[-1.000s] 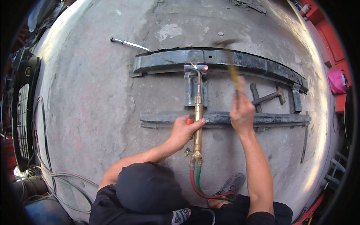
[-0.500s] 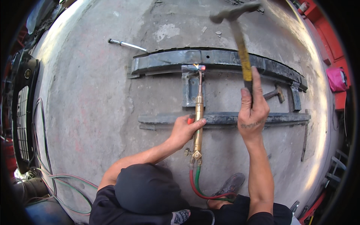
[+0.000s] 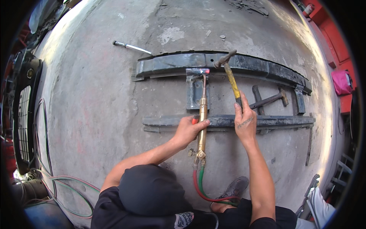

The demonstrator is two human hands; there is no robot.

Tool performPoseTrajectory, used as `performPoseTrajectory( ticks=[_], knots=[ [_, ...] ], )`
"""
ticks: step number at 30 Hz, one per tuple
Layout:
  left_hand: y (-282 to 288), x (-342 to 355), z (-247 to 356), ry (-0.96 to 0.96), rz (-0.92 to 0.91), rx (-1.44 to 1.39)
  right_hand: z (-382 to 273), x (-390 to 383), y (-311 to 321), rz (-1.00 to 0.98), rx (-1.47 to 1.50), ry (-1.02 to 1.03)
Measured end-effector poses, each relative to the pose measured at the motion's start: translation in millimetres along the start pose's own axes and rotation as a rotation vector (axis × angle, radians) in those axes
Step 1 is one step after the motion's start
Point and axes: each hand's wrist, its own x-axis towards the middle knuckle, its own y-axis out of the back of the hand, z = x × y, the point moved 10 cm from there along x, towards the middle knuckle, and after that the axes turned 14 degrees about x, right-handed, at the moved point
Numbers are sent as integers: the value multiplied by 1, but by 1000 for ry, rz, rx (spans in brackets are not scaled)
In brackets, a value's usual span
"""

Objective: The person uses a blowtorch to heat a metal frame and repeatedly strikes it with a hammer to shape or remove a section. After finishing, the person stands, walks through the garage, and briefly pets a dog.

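Observation:
My left hand (image 3: 189, 129) grips a brass torch (image 3: 201, 135) with red and green hoses, beside a red-and-black object I cannot make out. The torch tip points at the top of a dark steel bracket (image 3: 190, 95), which glows red at its right end. My right hand (image 3: 246, 124) holds a hammer (image 3: 232, 80) by its yellow-and-black handle, its head over the upper curved steel beam (image 3: 171, 65), right of the glow. A straighter steel beam (image 3: 282, 121) lies under my hands. Another hammer (image 3: 268, 100) rests between the beams at the right, crossed with a dark bar.
A chrome rod (image 3: 133, 47) lies at upper left. A black bumper (image 3: 32, 68) and coiled hoses (image 3: 76, 179) are along the left. Red furniture (image 3: 329, 42) and a pink bag (image 3: 341, 82) stand at right. Pale clothing (image 3: 316, 200), perhaps another person's, shows at lower right.
From a raised position half a second ago, my right hand has brought the hammer down and left toward the bracket. My left hand stays put. Pale clothing has entered at lower right.

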Motion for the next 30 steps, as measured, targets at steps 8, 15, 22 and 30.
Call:
performPoseTrajectory(
  ticks=[8, 15, 22, 30],
  knots=[
    [-14, 10, 20, -100, 19, 19, 71, -36, 7, -40, -107, -125],
    [-11, 6, 23, -69, -27, 35, 82, -46, -7, -130, -278, -178],
    [-2, 1, 16, -42, 38, -13, 84, -42, -7, -162, -304, -182],
    [2, 1, 8, -36, 71, -24, 83, -41, -8, -167, -323, -169]
  ],
)
